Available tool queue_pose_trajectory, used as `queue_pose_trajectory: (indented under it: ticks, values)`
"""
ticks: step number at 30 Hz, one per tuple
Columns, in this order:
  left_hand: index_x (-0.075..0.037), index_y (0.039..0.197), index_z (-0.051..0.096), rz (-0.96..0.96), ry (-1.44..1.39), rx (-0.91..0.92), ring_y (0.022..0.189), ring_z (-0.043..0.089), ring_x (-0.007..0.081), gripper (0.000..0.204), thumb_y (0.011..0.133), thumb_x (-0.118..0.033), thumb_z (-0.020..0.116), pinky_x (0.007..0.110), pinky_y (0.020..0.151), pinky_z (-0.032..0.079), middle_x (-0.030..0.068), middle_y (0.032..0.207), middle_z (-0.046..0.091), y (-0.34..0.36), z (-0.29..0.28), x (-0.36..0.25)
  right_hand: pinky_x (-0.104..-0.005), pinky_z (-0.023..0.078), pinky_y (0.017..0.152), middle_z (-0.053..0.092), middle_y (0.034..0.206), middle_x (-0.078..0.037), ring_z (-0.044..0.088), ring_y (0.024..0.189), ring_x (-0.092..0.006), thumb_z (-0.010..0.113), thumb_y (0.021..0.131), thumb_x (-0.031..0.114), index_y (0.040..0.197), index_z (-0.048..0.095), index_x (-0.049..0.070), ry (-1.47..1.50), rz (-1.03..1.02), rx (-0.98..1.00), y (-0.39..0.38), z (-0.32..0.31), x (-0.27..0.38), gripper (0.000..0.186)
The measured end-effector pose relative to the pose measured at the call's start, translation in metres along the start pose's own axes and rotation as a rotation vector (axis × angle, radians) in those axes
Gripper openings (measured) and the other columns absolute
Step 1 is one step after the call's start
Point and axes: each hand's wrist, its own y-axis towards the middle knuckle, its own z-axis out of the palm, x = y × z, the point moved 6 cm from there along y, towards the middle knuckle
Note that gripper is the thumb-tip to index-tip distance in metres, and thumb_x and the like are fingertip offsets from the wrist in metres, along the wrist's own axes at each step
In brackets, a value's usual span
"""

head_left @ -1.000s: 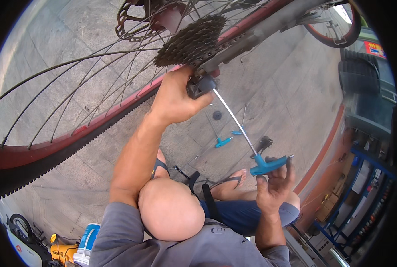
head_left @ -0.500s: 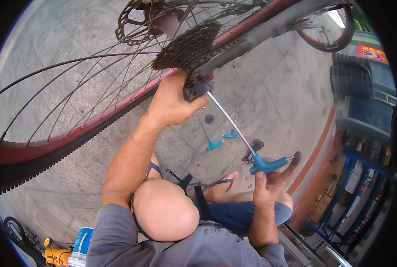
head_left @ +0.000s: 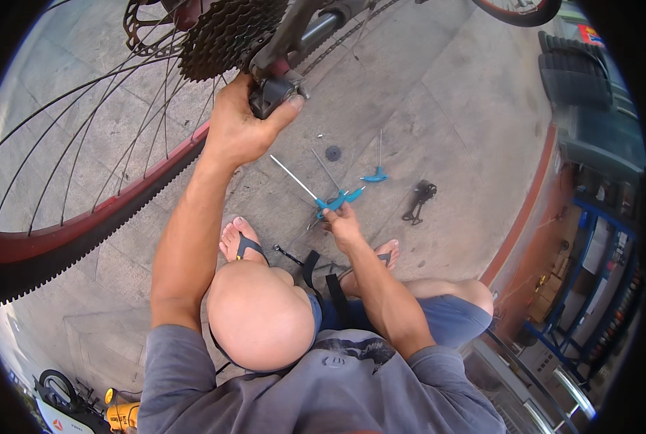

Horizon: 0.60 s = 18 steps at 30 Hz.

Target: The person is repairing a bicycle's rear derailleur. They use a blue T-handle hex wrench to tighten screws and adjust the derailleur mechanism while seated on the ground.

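Observation:
My left hand (head_left: 243, 129) grips a dark rear derailleur body (head_left: 266, 101) just below the bike's sprocket cassette (head_left: 230, 40). Thumb and fingers wrap round it, and it sits at the end of the grey frame (head_left: 288, 35). Lower down, my right hand (head_left: 346, 227) pinches the blue handle of a hex key (head_left: 295, 178), whose bare shaft points up and left, apart from the derailleur. Beside that handle on the paving lies another blue-handled hex key (head_left: 355, 194), partly overlapped in view. A third hex key (head_left: 376, 174) lies farther right.
The spoked wheel with its knobbly tyre (head_left: 95, 260) fills the left side. On the paving are a small dark toothed wheel (head_left: 333, 153), a black linkage part (head_left: 420, 200) and a dark ratchet-like tool (head_left: 288, 254). A blue shelf rack (head_left: 577, 282) stands at the right.
The hex key has come away from the derailleur, and my right hand has carried it left, close above the loose hex keys. My left hand keeps its grip. The whole view has shifted.

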Motion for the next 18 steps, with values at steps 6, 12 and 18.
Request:
queue_pose_trajectory:
  ticks: [6,12,18]
  values:
    - [0.001,0.101,0.064,-0.007,-0.020,-0.026,0.071,0.059,0.0110,0.043,0.073,-0.026,0.083,0.027,0.068,0.050,0.0039,0.080,0.067,-0.002,-0.005,0.002,-0.0332,0.054,0.079,0.067,0.109,-0.018,0.067,0.093,-0.0196,0.070,0.088,0.025,0.130,0.056,-0.004,-0.694,-0.231,-0.268,-0.010,0.001,0.037,0.053]
    - [0.000,0.108,0.064,0.051,0.005,-0.070,0.073,0.060,0.0119,0.045,0.074,-0.025,0.081,0.027,0.069,0.051,0.0048,0.082,0.067,-0.001,-0.001,-0.009,-0.0310,0.056,0.071,0.054,0.121,-0.018,0.067,0.090,-0.0227,0.071,0.089,0.022,0.132,0.049,-0.004,-0.064,-0.936,0.045,-0.098,0.094,0.258,0.055]
    - [0.000,0.105,0.064,0.030,0.085,-0.072,0.079,0.069,0.0192,0.041,0.076,-0.024,0.080,0.032,0.071,0.054,0.0123,0.088,0.070,0.001,0.000,-0.015,-0.0271,0.053,0.081,0.058,0.122,-0.013,0.063,0.096,-0.0149,0.077,0.087,0.022,0.126,0.054,-0.006,-0.414,-1.051,0.074,-0.089,0.146,0.292,0.053]
